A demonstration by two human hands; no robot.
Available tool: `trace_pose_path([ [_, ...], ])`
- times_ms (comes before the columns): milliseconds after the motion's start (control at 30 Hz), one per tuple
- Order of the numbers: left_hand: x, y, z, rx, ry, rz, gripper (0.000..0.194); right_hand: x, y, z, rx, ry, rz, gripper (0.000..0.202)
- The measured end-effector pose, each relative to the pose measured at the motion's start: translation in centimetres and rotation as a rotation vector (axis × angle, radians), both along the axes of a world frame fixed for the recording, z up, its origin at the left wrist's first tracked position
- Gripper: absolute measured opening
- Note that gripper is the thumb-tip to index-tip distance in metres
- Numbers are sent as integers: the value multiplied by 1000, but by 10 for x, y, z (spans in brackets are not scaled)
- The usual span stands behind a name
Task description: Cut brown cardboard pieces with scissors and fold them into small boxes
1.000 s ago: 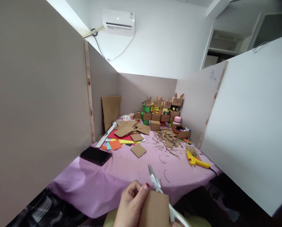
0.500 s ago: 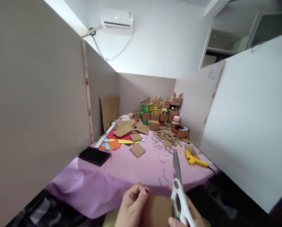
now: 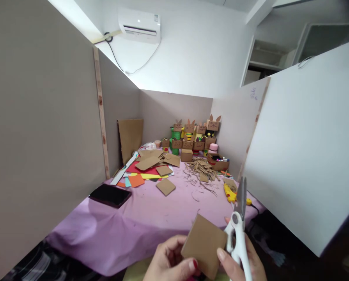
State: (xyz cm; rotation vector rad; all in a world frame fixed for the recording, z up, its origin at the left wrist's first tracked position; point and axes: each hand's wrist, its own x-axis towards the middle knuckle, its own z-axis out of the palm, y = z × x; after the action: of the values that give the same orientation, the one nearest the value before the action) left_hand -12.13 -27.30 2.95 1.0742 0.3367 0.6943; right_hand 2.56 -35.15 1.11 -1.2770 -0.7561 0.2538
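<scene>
The square (image 3: 205,246) is held tilted at the near edge of the table (image 3: 151,208), its lower left side pinched between the thumb and curled fingers of the left hand (image 3: 170,260). The scissors (image 3: 238,226) are gripped in the closed right hand (image 3: 248,261), blades upward and almost together, and the square's right side is pressed by the right thumb. A phone (image 3: 110,195) is laid flat by the table's left edge, and a yellow glue gun (image 3: 229,192) by the right edge, partly hidden by the blades. Between them, a loose card (image 3: 165,187) is seen just in front of coloured paper (image 3: 136,180) and stacked cardboard (image 3: 147,162). Scraps (image 3: 202,168) are strewn right of centre, before figures (image 3: 188,135) lined up toward the far edge.
</scene>
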Motion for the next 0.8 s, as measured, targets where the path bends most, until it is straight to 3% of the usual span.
trace_pose_path([
  [200, 3, 5, -11, -30, -6, -40, 35, -1, -1, 6, 14, 22, 40, 56],
  [400, 0, 7, -6, -72, 69, -5, 32, 1, 2, 1, 32, 100, 49, 58],
  [567, 1, 7, -7, -156, 52, 69, 44, -2, 2, 8, 1, 84, 45, 62],
  [700, 4, 11, -17, -91, 44, 115, 35, -7, 2, 12, -1, 112, 111, 67],
  [800, 5, 13, -19, -131, 21, 173, 38, -11, 4, 4, -34, 198, 214, 68],
])
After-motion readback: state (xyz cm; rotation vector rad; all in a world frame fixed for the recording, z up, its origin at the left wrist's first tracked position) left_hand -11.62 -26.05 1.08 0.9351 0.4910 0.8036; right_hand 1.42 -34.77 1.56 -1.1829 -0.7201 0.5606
